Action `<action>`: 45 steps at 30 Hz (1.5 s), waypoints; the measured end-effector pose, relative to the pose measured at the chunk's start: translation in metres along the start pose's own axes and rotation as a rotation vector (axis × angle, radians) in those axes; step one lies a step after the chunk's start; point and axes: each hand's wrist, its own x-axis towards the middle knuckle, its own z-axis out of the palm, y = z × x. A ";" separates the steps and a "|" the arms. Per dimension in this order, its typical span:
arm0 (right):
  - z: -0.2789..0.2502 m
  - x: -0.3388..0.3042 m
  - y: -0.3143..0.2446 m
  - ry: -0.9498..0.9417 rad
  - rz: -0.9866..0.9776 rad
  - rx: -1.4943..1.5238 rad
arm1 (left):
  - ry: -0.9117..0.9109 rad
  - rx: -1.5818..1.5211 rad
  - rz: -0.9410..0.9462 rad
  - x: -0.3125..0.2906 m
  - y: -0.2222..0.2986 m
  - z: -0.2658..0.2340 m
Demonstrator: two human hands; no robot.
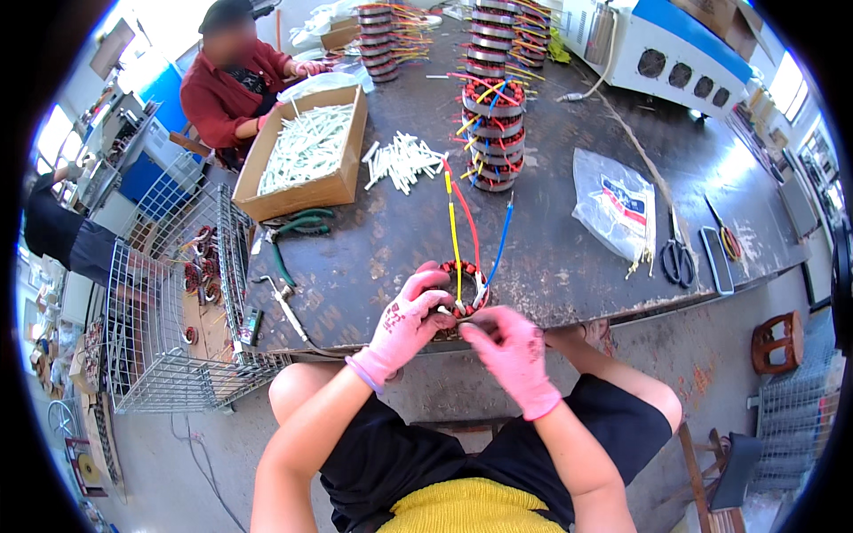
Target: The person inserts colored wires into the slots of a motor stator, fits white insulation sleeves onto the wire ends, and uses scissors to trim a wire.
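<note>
A round motor stator (463, 293) with copper windings lies at the near edge of the dark table (569, 258). Yellow, red and blue wires (464, 226) rise from it. My left hand (410, 322), in a pink glove, grips the stator's left side. In a matching pink glove, my right hand (511, 351) pinches at the winding on its near right side. Both forearms come in from below.
A stack of stators (493, 133) stands mid-table, more stacks (498, 40) behind. A cardboard box of white sleeves (306, 151), loose sleeves (404, 160), green pliers (298, 226), a plastic bag (613, 200), scissors (678, 258). A wire cage (173, 302) stands left. A person in red (227, 89) sits beyond.
</note>
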 end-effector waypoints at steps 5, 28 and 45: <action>-0.036 0.051 0.011 -0.020 -0.503 -0.417 | -0.061 -0.180 -0.411 0.008 0.020 0.001; -0.040 0.133 0.012 -0.741 -0.517 -0.387 | 0.012 0.250 -0.271 0.035 0.032 -0.010; -0.035 0.117 -0.015 -0.888 -0.347 -0.433 | 0.020 -0.123 0.032 -0.004 0.003 -0.002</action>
